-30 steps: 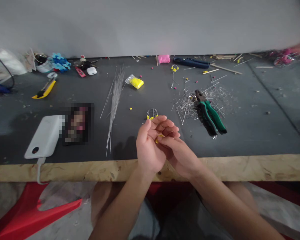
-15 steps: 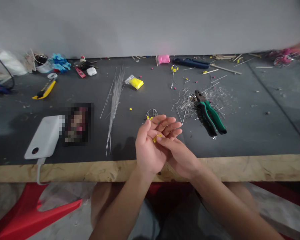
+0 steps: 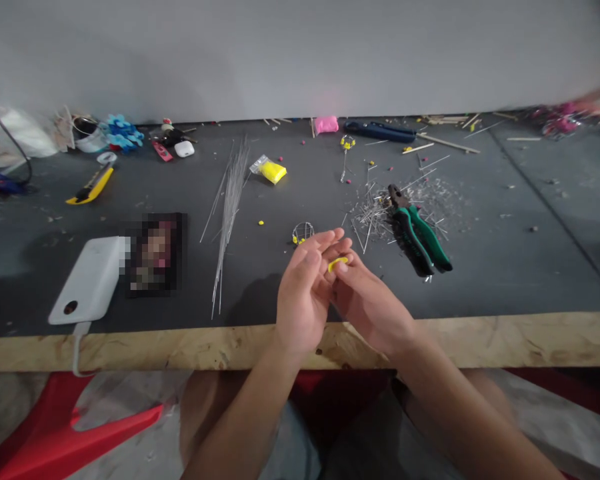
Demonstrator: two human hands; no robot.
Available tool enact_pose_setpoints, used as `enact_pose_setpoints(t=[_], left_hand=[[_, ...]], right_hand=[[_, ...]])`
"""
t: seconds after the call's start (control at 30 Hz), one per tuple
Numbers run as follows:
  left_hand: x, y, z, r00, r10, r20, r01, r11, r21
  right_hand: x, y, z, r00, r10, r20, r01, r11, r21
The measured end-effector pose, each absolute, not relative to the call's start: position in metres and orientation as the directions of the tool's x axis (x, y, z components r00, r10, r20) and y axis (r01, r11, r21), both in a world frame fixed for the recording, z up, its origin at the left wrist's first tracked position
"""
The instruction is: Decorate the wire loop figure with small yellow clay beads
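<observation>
Both my hands meet above the near edge of the dark table (image 3: 505, 267). My left hand (image 3: 303, 293) lies palm up with its fingers stretched out. My right hand (image 3: 367, 300) pinches a small strip of yellow clay (image 3: 337, 262) against the left fingertips. Just beyond my fingers a small wire cage with yellow beads (image 3: 303, 232) stands on the table. A bundle of thin straight wires (image 3: 230, 200) lies to the left of my hands. Green-handled pliers (image 3: 417, 230) rest on a heap of cut wire bits (image 3: 375, 210) to the right.
A bagged yellow clay block (image 3: 271, 171), a pink clay lump (image 3: 326, 124) and a blue tool (image 3: 377, 130) lie further back. At left are a white power bank (image 3: 87, 280), a phone (image 3: 155, 253) and a yellow box cutter (image 3: 91, 185). A red stool (image 3: 60, 427) stands below the table edge.
My hands have risen slightly and shifted right. The yellow clay has moved from the left palm up to the fingertips, rolled longer under the right fingers.
</observation>
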State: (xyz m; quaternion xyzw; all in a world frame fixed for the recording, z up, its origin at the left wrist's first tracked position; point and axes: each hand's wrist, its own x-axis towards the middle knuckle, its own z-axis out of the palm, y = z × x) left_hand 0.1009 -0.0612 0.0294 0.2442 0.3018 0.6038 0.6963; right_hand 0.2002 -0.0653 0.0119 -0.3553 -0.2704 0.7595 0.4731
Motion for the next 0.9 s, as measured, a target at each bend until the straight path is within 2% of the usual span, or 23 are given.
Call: enact_pose_setpoints(t=[0.13,0.23,0.4,0.9], left_hand=[[0.103,-0.065,0.023,0.086,0.994,-0.074,-0.622,0.111,0.775],[0.105,-0.067,0.019,0.141,0.988,-0.059,-0.585,0.131,0.8],[0.105,-0.067,0.016,0.183,0.983,-0.031,-0.549,0.128,0.826],[0.103,-0.065,0.018,0.07,0.997,-0.033,-0.504,0.064,0.861]], right_hand=[[0.209,-0.06,0.015,-0.174,0.945,-0.278,-0.524,-0.328,-0.786],[0.213,-0.057,0.019,-0.139,0.944,-0.298,-0.54,-0.324,-0.777],[0.213,-0.056,0.02,-0.16,0.943,-0.292,-0.56,-0.331,-0.76],[0.213,-0.057,0.017,-0.213,0.951,-0.224,-0.534,-0.305,-0.788]])
